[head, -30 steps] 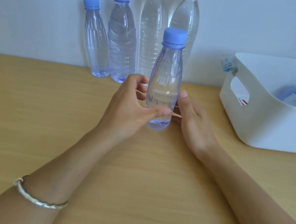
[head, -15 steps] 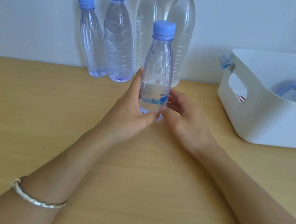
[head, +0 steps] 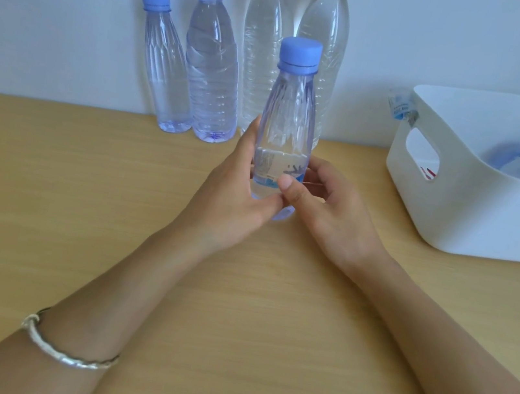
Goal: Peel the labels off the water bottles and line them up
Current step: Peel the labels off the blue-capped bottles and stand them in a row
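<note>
Left hand (head: 236,189) grips the blue-capped bottle (head: 289,123) upright mid-table; right hand (head: 328,207) pinches its label (head: 276,169); white bin (head: 474,210) by the right edge

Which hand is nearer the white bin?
Right. The right hand holds the bottle on the side facing the bin, without touching the bin; the left hand grips the bottle's other side, farther away.

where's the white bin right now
In the head view the white bin sits at the right of the wooden table, right of the blue-capped bottle that the left hand and right hand hold.
</note>
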